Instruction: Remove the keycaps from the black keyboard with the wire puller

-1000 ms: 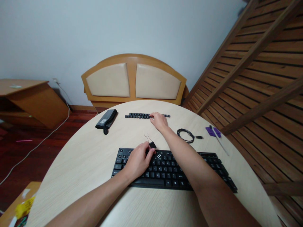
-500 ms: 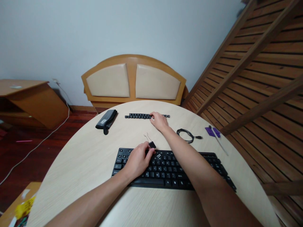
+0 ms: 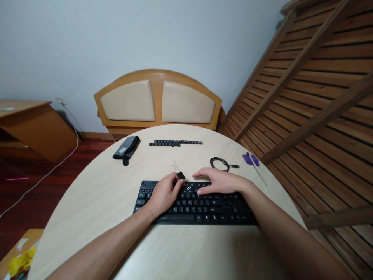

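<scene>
A black keyboard (image 3: 204, 210) lies on the round pale wooden table (image 3: 96, 202) in front of me. My left hand (image 3: 163, 193) rests on its upper left keys, fingers pinched on a small black wire keycap puller (image 3: 179, 173) at the keyboard's top edge. My right hand (image 3: 220, 181) lies flat on the upper middle keys, fingers stretched toward the puller, holding nothing. A row of loose black keycaps (image 3: 175, 143) sits at the far side of the table.
A dark grey pouch (image 3: 126, 147) lies at the far left of the table, a coiled black cable (image 3: 221, 163) and a purple-handled tool (image 3: 253, 161) at the far right. A padded wooden headboard (image 3: 157, 101) stands behind the table; slatted wood leans at right.
My right hand has left the row of keycaps and come back to lie on the keyboard beside the puller. My left hand has stayed put. The view shifted slightly.
</scene>
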### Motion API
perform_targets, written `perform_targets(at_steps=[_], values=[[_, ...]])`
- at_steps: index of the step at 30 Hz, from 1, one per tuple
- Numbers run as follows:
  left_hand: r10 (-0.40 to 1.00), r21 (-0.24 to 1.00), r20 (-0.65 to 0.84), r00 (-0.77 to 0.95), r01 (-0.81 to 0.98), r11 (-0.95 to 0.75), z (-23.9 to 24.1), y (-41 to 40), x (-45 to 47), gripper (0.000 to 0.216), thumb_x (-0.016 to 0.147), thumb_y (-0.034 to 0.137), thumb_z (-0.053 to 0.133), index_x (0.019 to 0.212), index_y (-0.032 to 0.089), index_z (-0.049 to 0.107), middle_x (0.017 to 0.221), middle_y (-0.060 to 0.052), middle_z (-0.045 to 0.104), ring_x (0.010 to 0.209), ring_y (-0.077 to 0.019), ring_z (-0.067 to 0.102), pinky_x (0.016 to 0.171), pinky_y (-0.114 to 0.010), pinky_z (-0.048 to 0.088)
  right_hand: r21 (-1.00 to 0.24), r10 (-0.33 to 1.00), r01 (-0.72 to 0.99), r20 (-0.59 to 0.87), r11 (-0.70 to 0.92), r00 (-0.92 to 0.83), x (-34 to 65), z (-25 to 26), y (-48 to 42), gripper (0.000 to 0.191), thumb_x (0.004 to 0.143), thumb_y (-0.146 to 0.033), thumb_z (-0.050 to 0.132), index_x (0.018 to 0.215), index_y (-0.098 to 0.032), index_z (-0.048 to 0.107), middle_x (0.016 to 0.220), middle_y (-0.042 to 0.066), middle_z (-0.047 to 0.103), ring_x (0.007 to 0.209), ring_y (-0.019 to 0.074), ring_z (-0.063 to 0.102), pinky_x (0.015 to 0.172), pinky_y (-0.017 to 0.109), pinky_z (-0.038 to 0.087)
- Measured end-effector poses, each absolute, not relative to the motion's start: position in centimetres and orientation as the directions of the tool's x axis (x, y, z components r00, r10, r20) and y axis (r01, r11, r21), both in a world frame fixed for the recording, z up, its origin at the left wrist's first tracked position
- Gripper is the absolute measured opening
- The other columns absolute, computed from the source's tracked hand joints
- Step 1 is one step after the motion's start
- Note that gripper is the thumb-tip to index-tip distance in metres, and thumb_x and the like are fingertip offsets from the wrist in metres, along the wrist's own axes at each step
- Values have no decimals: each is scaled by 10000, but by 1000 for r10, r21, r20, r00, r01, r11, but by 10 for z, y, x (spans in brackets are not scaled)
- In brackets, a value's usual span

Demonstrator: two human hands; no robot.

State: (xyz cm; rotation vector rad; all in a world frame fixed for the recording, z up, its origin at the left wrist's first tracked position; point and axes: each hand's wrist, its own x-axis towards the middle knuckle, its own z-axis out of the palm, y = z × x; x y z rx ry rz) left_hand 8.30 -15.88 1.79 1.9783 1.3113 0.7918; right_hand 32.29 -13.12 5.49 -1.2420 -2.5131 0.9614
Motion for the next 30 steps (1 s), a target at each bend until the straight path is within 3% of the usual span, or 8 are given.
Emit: perform_targets(at_steps=[7,14,19,30], values=[[934,772,139,328,556,-310,18,-159,81,202,960,329,474,848,194,574,871,-46,716,812,-225,649,719,-317,439,-705,744,547,-41,451,-667,324,36,-155,586,811,-449,721,1333,-230,568,1279,92,594,1222,261,520,1076,426,371],[937,696,150,314,640,-326,23,-163,77,195,970,326,450,856,202,548,842,-50,701,780,-228,647,673,-305,433,-691,761,540,22,480,-648,302,26,-164,585,847,-431,693,1369,-224,532,1337,98,558,1263,250,491,1095,411,373],[919,741,205,338,560,-371,21,-165,77,200,980,327,421,851,207,514,829,-39,674,762,-206,626,684,-293,430,-647,780,562,83,515,-620,286,25,-172,535,854,-411,682,1332,-209,553,1310,102,584,1233,254,513,1073,415,403],[922,847,153,356,433,-308,19,-160,73,244,974,349,439,835,192,563,788,-17,651,751,-187,602,718,-292,435,-577,791,599,144,555,-594,284,24,-177,433,873,-373,646,1277,-241,562,1274,69,615,1186,240,543,1036,414,431]])
